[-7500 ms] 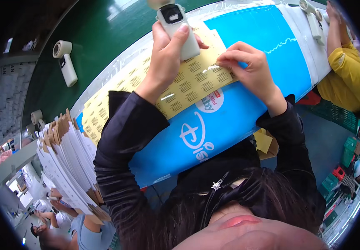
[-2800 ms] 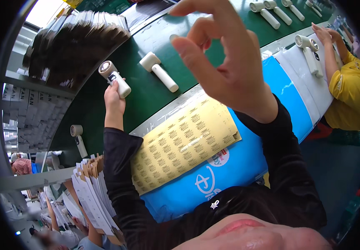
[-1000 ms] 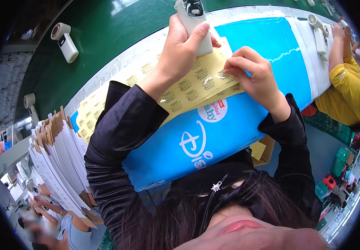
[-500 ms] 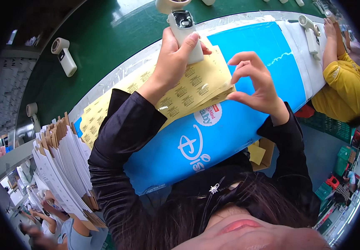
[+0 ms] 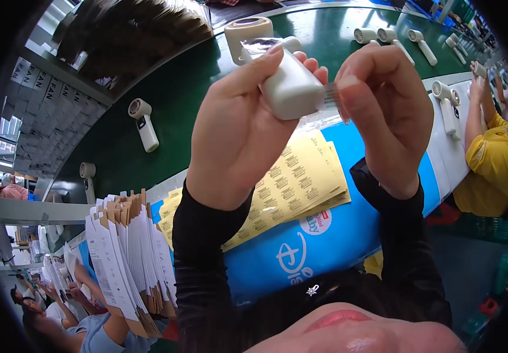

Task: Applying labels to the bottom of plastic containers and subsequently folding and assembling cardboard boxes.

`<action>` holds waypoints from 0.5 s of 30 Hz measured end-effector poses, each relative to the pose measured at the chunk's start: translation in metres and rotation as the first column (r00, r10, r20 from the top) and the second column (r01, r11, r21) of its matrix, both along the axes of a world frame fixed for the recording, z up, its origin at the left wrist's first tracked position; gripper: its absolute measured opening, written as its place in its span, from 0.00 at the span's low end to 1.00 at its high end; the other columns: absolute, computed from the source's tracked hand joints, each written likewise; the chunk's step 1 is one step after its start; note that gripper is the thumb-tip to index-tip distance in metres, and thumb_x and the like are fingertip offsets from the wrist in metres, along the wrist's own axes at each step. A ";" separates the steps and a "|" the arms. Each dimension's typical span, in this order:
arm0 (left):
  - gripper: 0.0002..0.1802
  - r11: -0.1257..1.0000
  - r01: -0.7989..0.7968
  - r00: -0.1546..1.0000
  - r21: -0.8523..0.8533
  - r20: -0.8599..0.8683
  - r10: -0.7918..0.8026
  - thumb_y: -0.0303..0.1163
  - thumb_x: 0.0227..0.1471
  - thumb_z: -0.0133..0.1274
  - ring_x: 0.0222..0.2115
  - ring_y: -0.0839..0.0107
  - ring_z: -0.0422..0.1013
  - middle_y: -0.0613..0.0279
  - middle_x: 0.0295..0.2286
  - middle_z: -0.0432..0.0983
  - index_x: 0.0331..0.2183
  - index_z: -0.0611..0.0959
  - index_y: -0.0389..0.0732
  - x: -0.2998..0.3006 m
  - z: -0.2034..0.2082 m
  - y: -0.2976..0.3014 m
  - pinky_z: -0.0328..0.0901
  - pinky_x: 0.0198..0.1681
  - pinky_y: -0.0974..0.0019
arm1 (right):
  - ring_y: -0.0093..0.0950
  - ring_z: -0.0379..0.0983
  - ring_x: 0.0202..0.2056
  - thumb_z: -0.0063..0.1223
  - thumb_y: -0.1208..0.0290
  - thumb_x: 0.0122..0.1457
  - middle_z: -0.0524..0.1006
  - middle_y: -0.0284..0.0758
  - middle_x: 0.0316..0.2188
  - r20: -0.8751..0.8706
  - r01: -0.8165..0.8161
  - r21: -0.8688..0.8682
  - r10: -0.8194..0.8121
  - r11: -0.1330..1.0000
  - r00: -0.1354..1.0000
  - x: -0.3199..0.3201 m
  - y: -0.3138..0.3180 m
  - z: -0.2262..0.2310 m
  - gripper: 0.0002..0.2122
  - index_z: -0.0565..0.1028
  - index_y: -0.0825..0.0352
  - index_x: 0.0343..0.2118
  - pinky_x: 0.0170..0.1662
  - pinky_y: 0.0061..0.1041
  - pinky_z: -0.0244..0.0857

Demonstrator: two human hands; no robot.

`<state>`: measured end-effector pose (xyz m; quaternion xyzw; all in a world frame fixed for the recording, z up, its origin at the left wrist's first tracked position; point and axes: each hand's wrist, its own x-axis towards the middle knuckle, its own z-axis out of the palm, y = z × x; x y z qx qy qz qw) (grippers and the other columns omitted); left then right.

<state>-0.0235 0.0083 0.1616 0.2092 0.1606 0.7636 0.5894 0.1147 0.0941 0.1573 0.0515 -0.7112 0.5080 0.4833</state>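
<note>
White plastic handheld fan (image 5: 294, 91): from my remote seat I see it held up over the worktop, tilted, its round head farther off and its rounded handle base pointing toward the right hand.
Left hand (image 5: 230, 126): clasped around the fan's handle, thumb across the upper face, fingertips showing past the far side; the base end sticks out clear of this grip.
Right hand (image 5: 390, 112): thumb and forefinger pinched on a small translucent label with dark print (image 5: 329, 97).
Label position: between the right fingertips and the fan's base; because of blur I cannot tell whether it touches the plastic.
Pale yellow printed sticker sheets (image 5: 289, 188): overlapping below the hands, on a glossy bright blue plastic cover (image 5: 254, 265) with white lettering.
Smooth green worktop (image 5: 177, 126): beyond the cover; I count 2 white fans lying at its left (image 5: 146, 134) and more toward the right (image 5: 423, 48).
Flat white-and-brown cardboard cartons (image 5: 127, 253): packed side by side, left of the sheets.
Person in a yellow top (image 5: 492, 153): at the right, near 2 more fans (image 5: 449, 115).
</note>
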 end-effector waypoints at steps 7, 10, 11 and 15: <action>0.18 0.995 0.099 0.969 0.015 0.226 -0.100 0.29 0.61 0.33 0.44 0.61 0.64 0.42 0.43 0.62 0.48 0.58 0.25 0.006 -0.009 -0.013 0.59 0.52 0.60 | 0.19 0.59 0.26 0.48 0.79 0.56 0.68 0.33 0.29 0.097 0.043 0.146 -0.058 0.988 0.994 -0.006 -0.002 -0.010 0.05 0.69 0.68 0.35 0.31 0.14 0.55; 0.19 0.996 0.088 0.958 0.022 0.272 -0.090 0.30 0.62 0.32 0.44 0.60 0.64 0.42 0.43 0.62 0.48 0.57 0.23 0.008 -0.008 -0.014 0.59 0.52 0.61 | 0.19 0.59 0.26 0.49 0.79 0.55 0.67 0.32 0.29 0.136 0.065 0.144 -0.085 0.987 0.987 -0.006 -0.006 -0.010 0.05 0.69 0.69 0.35 0.31 0.13 0.55; 0.19 0.998 0.061 0.965 -0.015 0.255 -0.056 0.30 0.62 0.32 0.44 0.60 0.64 0.41 0.43 0.62 0.47 0.57 0.22 0.010 -0.008 -0.013 0.59 0.52 0.61 | 0.19 0.59 0.26 0.50 0.79 0.55 0.68 0.32 0.29 0.153 0.072 0.135 -0.093 0.988 0.984 -0.006 -0.008 -0.009 0.05 0.69 0.69 0.34 0.31 0.13 0.55; 0.21 0.990 -0.038 0.982 -0.138 0.179 0.063 0.31 0.62 0.32 0.45 0.60 0.64 0.40 0.43 0.62 0.47 0.57 0.19 0.013 -0.008 -0.012 0.58 0.53 0.62 | 0.18 0.59 0.26 0.52 0.79 0.54 0.68 0.31 0.28 0.237 0.119 0.091 -0.137 0.989 0.962 -0.004 -0.011 -0.007 0.05 0.70 0.69 0.34 0.31 0.12 0.56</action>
